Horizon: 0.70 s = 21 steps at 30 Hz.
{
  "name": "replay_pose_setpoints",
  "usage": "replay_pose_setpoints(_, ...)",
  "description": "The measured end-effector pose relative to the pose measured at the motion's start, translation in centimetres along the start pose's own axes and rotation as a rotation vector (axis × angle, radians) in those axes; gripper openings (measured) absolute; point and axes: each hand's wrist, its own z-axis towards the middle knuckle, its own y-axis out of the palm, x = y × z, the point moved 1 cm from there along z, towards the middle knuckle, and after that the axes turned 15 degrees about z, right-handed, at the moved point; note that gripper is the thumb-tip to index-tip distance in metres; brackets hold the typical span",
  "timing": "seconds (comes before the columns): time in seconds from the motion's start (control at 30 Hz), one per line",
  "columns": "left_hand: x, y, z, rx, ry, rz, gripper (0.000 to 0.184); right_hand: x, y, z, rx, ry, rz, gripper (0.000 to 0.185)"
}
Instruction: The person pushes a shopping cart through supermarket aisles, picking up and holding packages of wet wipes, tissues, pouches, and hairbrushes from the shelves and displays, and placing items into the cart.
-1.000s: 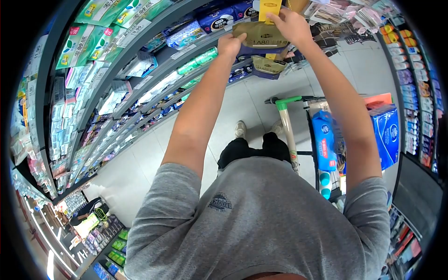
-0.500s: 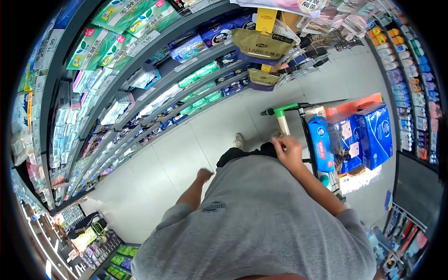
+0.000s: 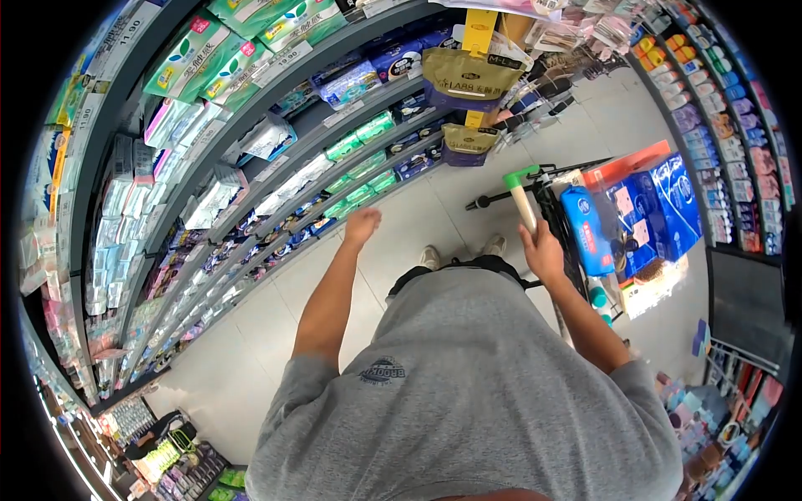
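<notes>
My right hand is wrapped round the light-coloured handle bar of a shopping cart, below its green end piece. Raised over the floor, in front of the lower shelves, my left hand has curled fingers; whether anything is in them is too small to tell. Inside the cart lie a blue wipes pack, large blue packages and a flat orange item. Gold-and-purple pouches hang on a yellow strip at the shelf edge.
Curved shelves with green, white and blue packs run along the left and top. Another shelf of small bottles stands at the right, above a dark panel. Pale tiles cover the floor.
Both hands have come down from the hanging pouch, which stays on its strip. My right hand has taken hold of the cart handle. My left hand dropped low, then rose forward.
</notes>
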Motion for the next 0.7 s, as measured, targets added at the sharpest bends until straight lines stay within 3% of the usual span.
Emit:
replay_pose_setpoints(0.07,4.3,0.0,0.9,-0.024,0.167,0.173,0.023,0.9,1.2,-1.4,0.084,-0.016,-0.026,0.039)
replay_pose_setpoints(0.17,10.8,1.4,0.1,-0.114,0.275,0.156,0.024,0.4,1.5,-2.6,0.163,-0.019,-0.026,0.04)
replay_pose_setpoints(0.3,18.1,5.5,-0.7,-0.172,0.647,0.349,0.025,-0.2,1.9,-4.2,0.281,-0.034,-0.052,0.044)
replay_pose_setpoints(0.4,22.5,9.8,-3.2,-0.211,0.747,0.3,0.026,-0.6,2.1,-6.5,0.347,-0.033,-0.044,0.047)
replay_pose_setpoints(0.47,24.5,12.4,-4.7,-0.056,0.964,0.35,0.03,-0.8,2.0,-8.0,0.42,-0.098,0.086,0.045)
replay_pose_setpoints(0.5,25.5,13.3,-5.7,-0.079,0.976,0.353,0.03,-1.2,1.7,-9.0,0.492,-0.136,0.264,0.034)
replay_pose_setpoints(0.6,27.3,15.9,-7.7,-0.064,1.076,0.361,0.031,0.0,-0.4,-13.4,0.635,-0.157,0.301,0.021)
replay_pose_setpoints(0.7,27.7,18.2,-8.1,-0.067,1.145,0.463,0.037,3.2,-5.2,-18.1,0.955,-0.115,0.067,0.015)
